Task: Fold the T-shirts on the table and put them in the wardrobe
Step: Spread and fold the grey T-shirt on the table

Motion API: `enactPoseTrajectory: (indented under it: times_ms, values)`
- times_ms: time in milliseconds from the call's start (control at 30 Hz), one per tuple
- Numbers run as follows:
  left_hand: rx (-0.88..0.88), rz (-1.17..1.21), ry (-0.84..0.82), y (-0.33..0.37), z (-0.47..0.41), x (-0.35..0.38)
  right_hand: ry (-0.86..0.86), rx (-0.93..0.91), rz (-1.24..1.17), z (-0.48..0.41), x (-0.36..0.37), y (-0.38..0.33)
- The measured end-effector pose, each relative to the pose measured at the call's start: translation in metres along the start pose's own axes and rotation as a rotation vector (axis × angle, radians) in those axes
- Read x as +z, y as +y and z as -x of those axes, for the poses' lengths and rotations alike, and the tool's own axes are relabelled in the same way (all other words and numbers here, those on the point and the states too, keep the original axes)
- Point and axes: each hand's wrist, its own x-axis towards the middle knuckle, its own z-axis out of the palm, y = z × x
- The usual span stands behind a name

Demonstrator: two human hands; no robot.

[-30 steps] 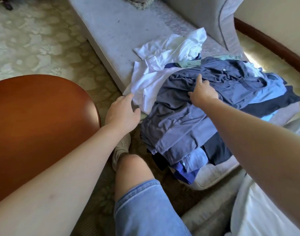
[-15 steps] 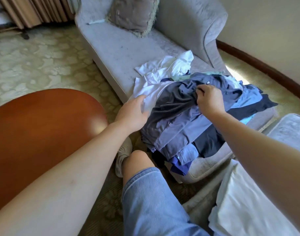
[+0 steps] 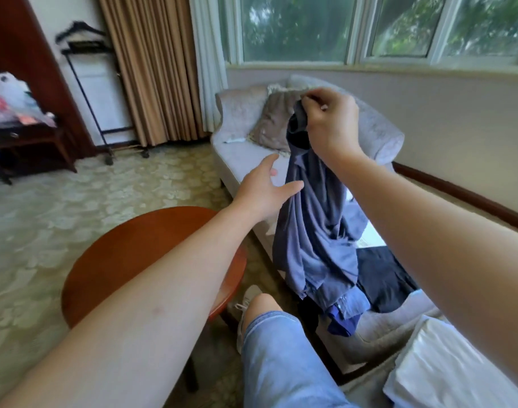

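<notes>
The right hand [image 3: 331,122] is raised, its fingers curled tight round the bunched top of a slate-blue cotton T-shirt [image 3: 316,231]. The shirt hangs straight down from that hand in loose folds. Its lower hem reaches a heap of dark navy and blue garments [image 3: 381,278] that lies well below the hand on a pale grey upholstered sofa [image 3: 246,154].

The left hand [image 3: 266,189] is lower than the right one and to its left. Its fingers are spread and straight and hold nothing, and one fingertip reaches the left edge of the hanging shirt. Below the left forearm stands a round reddish-brown wooden worktop [image 3: 134,254]. Beyond the right hand, a taupe cushion [image 3: 275,122] leans against the sofa's back. Under the right forearm, near the camera, lies a white folded fabric [image 3: 457,363].
</notes>
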Motion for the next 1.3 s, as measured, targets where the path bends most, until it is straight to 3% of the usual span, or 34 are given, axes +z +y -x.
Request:
enactPoseTrajectory:
  times_ms: [333,500,700,800,867,1000,1100,1167,1300]
  values:
    - [-0.145,-0.193,-0.007,-0.015,0.051,-0.075,0.068,-0.030,-0.240,-0.024,0.012,-0.110]
    - [-0.252,-0.292,-0.004,-0.044,0.065,-0.108,0.074,0.062,-0.185,-0.045,0.027,-0.105]
    - [-0.275,-0.187,0.290,-0.077,0.044,-0.161,-0.012,0.177,0.053,-0.060,0.085,-0.062]
    - [-0.280,-0.136,0.328,-0.091,0.027,-0.193,-0.056,0.287,0.008,-0.073,0.129,-0.054]
    - [-0.298,-0.100,0.321,-0.104,0.016,-0.215,-0.103,0.261,-0.048,-0.081,0.169,-0.068]
    - [-0.398,-0.060,0.461,-0.151,0.000,-0.246,-0.278,0.097,-0.143,-0.067,0.258,-0.103]
    - [-0.538,0.012,0.549,-0.208,0.001,-0.248,-0.484,-0.107,-0.061,-0.012,0.312,-0.074]
    - [-0.655,-0.001,0.401,-0.247,0.012,-0.236,-0.735,-0.190,0.080,0.047,0.331,-0.033]
    - [-0.760,-0.323,0.115,-0.320,0.047,-0.195,-1.125,-0.246,0.279,0.173,0.324,0.044]
